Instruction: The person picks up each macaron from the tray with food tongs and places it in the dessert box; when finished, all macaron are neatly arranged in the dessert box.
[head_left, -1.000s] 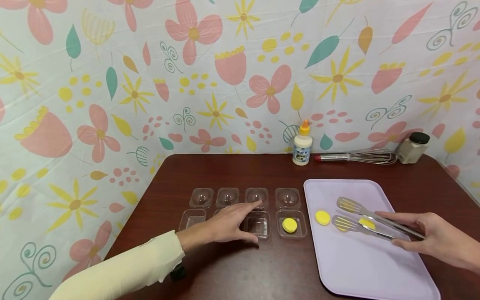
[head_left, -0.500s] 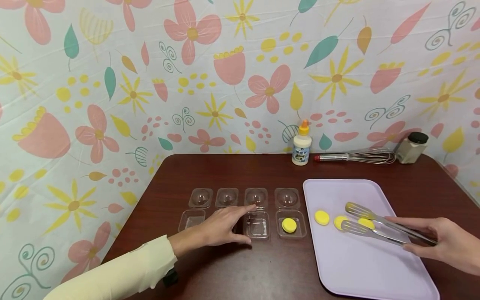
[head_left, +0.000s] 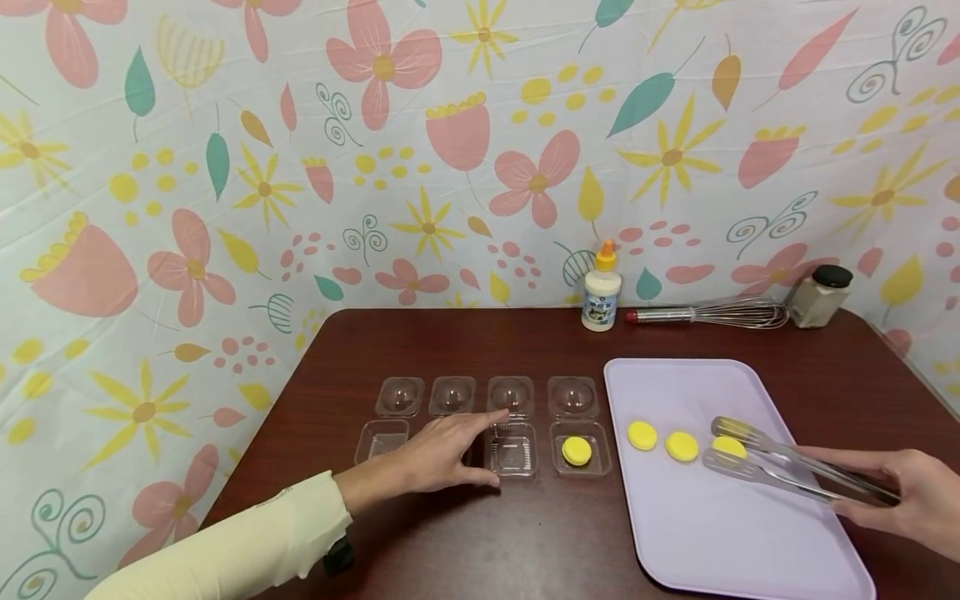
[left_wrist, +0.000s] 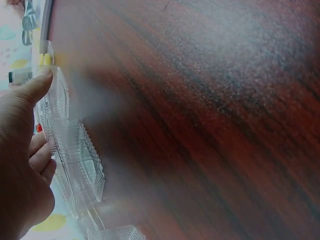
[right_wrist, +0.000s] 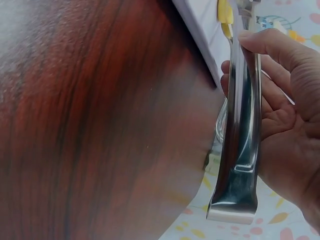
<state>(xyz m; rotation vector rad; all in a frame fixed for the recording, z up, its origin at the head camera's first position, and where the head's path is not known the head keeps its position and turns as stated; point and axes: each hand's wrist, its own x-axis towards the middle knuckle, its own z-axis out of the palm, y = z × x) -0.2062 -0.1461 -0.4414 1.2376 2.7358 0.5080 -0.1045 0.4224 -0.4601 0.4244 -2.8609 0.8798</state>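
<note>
My right hand (head_left: 903, 500) holds metal tongs (head_left: 780, 479), thumb on one side and fingers on the other. Their two slotted ends stand apart, one on each side of a yellow macaron (head_left: 730, 448) on the lilac tray (head_left: 720, 542). Two more macarons (head_left: 682, 447) lie to its left. Another macaron (head_left: 577, 451) sits inside the rightmost clear plastic box (head_left: 602, 468). My left hand (head_left: 442, 454), fingers extended and thumb spread, reaches over the row and partly hides one box; its fingertips are by the third box (head_left: 512, 471). The right wrist view shows the tongs' bent end (right_wrist: 232, 212).
Hinged domed lids (head_left: 573, 396) lie folded back behind the boxes. Along the table's back edge stand a white squeeze bottle (head_left: 600, 300) with an orange tip, a whisk (head_left: 705, 314) and a black-lidded jar (head_left: 821, 297). A floral cloth (head_left: 300, 167) hangs behind the table.
My right hand has moved the tongs rightward over the tray, from the second macaron to the third one. My left hand has shifted slightly left, staying over the boxes.
</note>
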